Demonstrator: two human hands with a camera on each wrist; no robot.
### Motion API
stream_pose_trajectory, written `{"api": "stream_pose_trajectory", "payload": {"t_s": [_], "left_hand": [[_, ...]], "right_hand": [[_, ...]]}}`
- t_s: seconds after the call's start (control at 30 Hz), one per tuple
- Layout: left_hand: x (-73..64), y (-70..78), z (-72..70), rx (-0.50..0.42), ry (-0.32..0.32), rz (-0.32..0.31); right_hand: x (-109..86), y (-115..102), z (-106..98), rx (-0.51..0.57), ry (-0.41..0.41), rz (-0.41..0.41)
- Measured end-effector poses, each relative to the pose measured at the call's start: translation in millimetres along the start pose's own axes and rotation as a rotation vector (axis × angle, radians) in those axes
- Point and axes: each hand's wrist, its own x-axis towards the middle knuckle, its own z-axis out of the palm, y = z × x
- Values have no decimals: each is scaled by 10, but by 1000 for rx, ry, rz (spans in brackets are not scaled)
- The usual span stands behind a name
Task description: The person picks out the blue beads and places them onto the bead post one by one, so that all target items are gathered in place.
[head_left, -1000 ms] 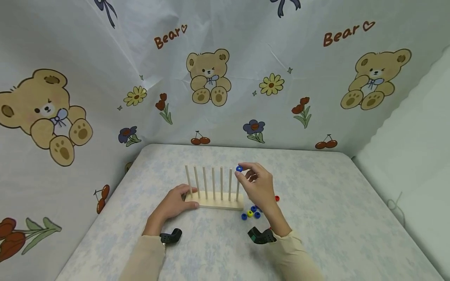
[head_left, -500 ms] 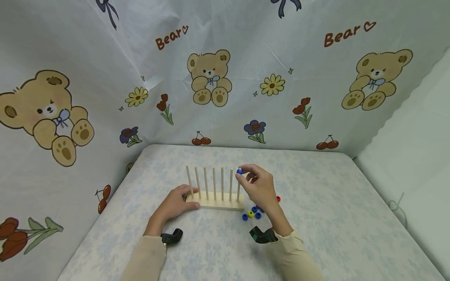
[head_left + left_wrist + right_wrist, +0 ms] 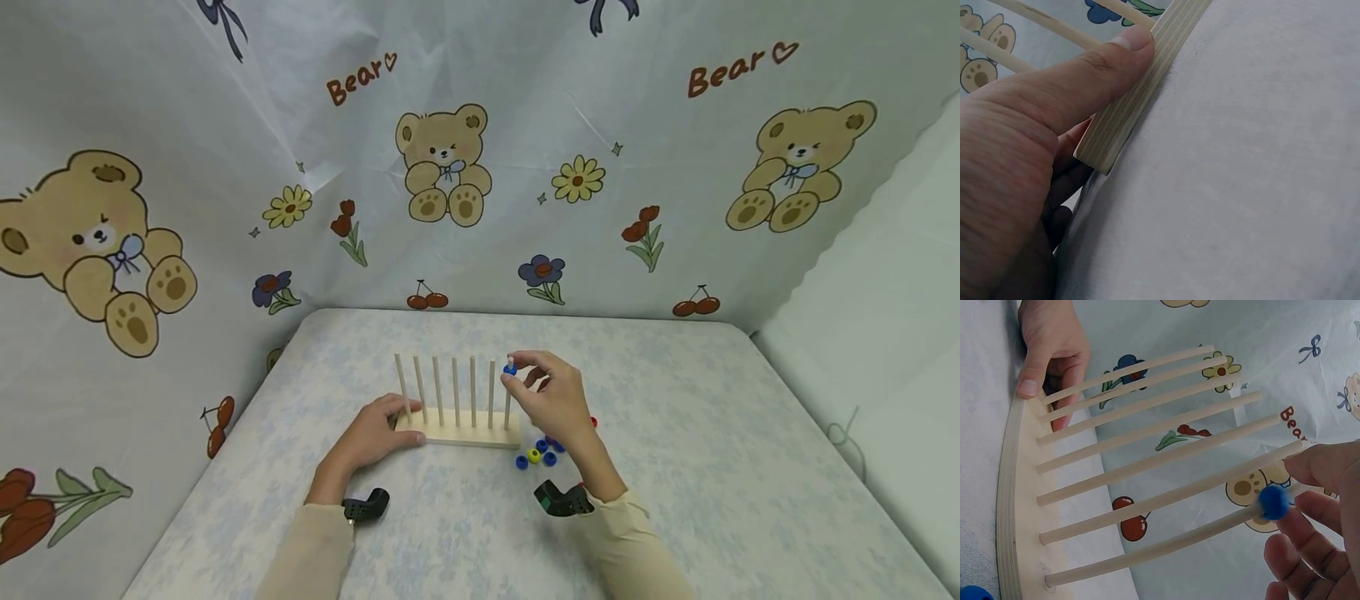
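A wooden peg rack (image 3: 468, 436) with a row of several thin upright pegs stands on the table. My left hand (image 3: 369, 432) grips the left end of its base, the thumb (image 3: 1110, 69) lying along the front edge. At the opposite end, my right hand (image 3: 553, 398) pinches a blue bead (image 3: 1273, 502) between thumb and fingertips. That bead is threaded on the rightmost peg (image 3: 1166, 547), a short way below its tip, and the peg's end pokes out above it. The other pegs carry no beads.
Several loose blue beads (image 3: 521, 462) and a yellow bead (image 3: 534, 456) lie by the rack's right front corner, partly under the right forearm. A red bead (image 3: 594, 422) shows just beyond the right wrist. A bear-print cloth (image 3: 487, 250) hangs behind the table.
The blue bead has gone from the tip of the rightmost peg to slightly down it, the right hand lowering with it. The left hand keeps its place on the base.
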Motion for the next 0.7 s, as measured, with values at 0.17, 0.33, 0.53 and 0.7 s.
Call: {"api": "stream_pose_trajectory", "payload": {"t_s": [0.17, 0.33, 0.53, 0.7], "left_hand": [[-30, 6, -31, -2, 10, 2], [-2, 4, -10, 3, 1, 11], [38, -16, 27, 4, -6, 6], [24, -37, 22, 2, 5, -12]], "right_hand": [[8, -18, 7, -12, 0, -15], [4, -22, -50, -20, 5, -10], [0, -21, -137, -64, 4, 0], [25, -16, -190, -81, 36, -38]]}}
